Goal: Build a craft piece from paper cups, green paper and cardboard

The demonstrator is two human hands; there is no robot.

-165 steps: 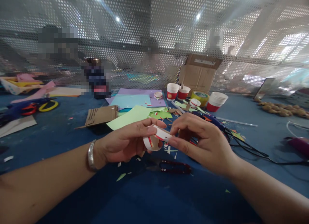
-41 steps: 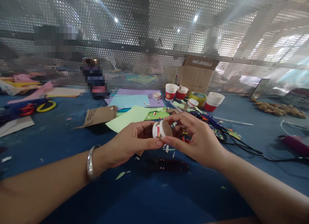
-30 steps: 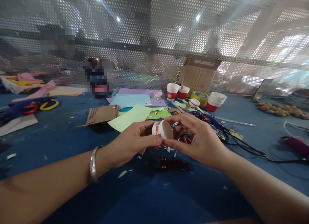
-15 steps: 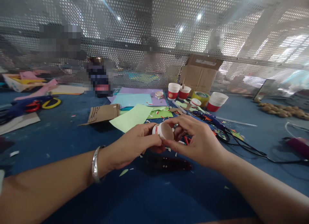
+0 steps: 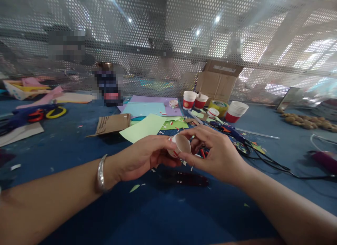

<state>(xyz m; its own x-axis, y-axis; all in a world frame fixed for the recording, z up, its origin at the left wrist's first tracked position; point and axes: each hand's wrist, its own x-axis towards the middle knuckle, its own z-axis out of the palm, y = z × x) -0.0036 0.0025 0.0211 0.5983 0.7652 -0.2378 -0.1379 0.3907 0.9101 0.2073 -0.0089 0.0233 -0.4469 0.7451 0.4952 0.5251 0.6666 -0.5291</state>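
Between my two hands is a short, cut-down paper cup (image 5: 183,143), white with a little red, tilted so that its pale inside shows. My left hand (image 5: 150,153) grips it from the left, the thumb on its outer wall and the fingers beneath. From the right, my right hand (image 5: 213,150) pinches the rim with thumb and fingers. Below the hands, a dark tool with small rivets (image 5: 184,178) lies on the blue table; its exact kind is hard to make out. A light green paper sheet (image 5: 144,128) lies just beyond my left hand.
Paper cups (image 5: 189,99) and a stack of cups (image 5: 236,111) stand at the back, near yellow tape (image 5: 219,107) and a cardboard box (image 5: 217,83). A blue glue gun (image 5: 231,130) with a cord lies right. Yellow-handled scissors (image 5: 56,113) lie left. Paper scraps litter the middle.
The cup has turned slightly in my hands, and more of its inside shows. My left thumb has moved up along its wall. My right hand has hardly moved.
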